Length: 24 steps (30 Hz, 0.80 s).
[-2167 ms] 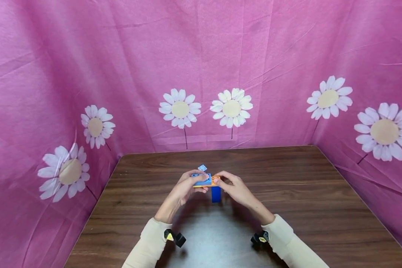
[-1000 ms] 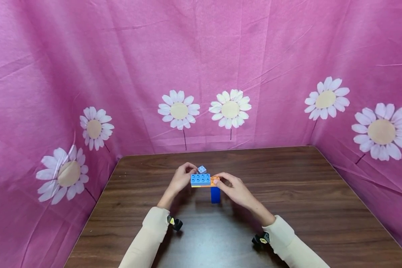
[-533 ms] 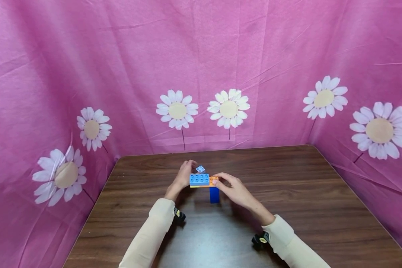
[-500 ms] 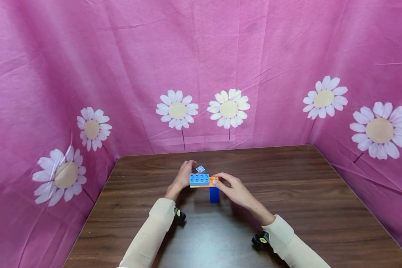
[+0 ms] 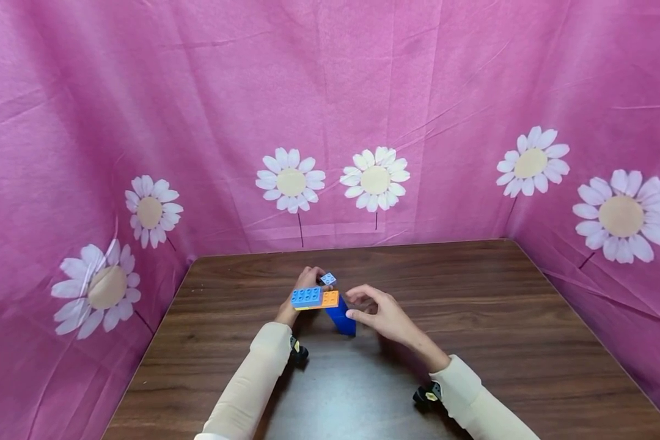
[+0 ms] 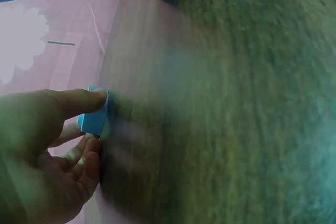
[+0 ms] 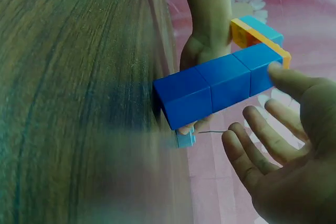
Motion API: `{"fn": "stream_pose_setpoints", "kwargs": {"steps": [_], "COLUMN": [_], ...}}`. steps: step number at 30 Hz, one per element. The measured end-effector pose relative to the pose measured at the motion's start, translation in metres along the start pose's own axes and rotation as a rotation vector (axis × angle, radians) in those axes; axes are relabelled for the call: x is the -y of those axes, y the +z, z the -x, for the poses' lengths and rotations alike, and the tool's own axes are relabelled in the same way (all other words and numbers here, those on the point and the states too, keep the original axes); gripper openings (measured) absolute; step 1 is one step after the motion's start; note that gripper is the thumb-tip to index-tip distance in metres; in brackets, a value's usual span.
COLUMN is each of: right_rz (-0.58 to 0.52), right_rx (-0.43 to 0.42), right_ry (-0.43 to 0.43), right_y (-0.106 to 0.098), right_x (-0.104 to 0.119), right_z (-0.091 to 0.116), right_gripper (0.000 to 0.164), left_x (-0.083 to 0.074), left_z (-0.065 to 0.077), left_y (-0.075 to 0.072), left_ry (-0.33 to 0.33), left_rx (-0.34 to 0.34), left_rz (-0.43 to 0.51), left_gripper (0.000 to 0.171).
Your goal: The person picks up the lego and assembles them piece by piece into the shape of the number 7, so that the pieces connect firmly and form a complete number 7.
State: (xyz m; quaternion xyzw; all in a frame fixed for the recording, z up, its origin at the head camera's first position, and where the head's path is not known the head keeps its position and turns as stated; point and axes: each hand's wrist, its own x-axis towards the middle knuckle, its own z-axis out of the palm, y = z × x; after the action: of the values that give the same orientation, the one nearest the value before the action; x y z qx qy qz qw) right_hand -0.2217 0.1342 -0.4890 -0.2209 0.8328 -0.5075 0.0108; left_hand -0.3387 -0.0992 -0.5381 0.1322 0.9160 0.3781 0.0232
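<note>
A tower of stacked dark blue bricks (image 5: 343, 321) leans to the left on the table, its base edge tipped up in the right wrist view. On top, an orange plate (image 5: 330, 298) juts out leftward and bears a long light blue brick (image 5: 306, 296); a yellow strip shows beneath. My right hand (image 5: 387, 315) is relaxed beside the tower, thumb (image 7: 286, 77) right at its top brick, other fingers apart from it. Behind the tower, my left hand (image 6: 42, 156) pinches a small light blue brick (image 6: 95, 114) low over the table; the build partly hides this hand in the head view.
The brown wooden table (image 5: 473, 324) has its far edge along a pink curtain (image 5: 330, 91) printed with white daisies, which also closes off both sides. Black wrist cameras (image 5: 298, 353) sit on both sleeves.
My left hand has left the long brick and reached back to the small light blue brick. My right hand has let go of the orange plate, and the upright tower has tipped left.
</note>
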Motion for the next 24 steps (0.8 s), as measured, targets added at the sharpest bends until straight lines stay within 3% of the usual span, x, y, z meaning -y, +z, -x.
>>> {"fn": "stream_pose_setpoints", "kwargs": {"steps": [6,13,19,24], "right_rz": [0.053,0.111,0.090,0.072], "right_rx": [0.027,-0.015,-0.023,-0.013], "right_ry": [-0.001,0.031,0.036,0.062], "right_y": [0.011,0.018,0.016,0.012], "right_x": [0.000,0.000,-0.001,-0.003], "right_z": [-0.002,-0.001,0.001,0.003], "right_gripper": [0.040,0.034,0.034,0.037], "left_x": [-0.003,-0.006,-0.012,-0.018], "left_z": [-0.001,0.000,0.002,0.006], "left_y": [-0.002,-0.004,-0.010,-0.013], "left_ry": [-0.013,-0.014,-0.023,0.023], "left_rx": [0.016,0.033,0.031,0.003], "left_rz": [0.015,0.017,-0.007,-0.003], "left_gripper": [0.032,0.030,0.034,0.032]}}
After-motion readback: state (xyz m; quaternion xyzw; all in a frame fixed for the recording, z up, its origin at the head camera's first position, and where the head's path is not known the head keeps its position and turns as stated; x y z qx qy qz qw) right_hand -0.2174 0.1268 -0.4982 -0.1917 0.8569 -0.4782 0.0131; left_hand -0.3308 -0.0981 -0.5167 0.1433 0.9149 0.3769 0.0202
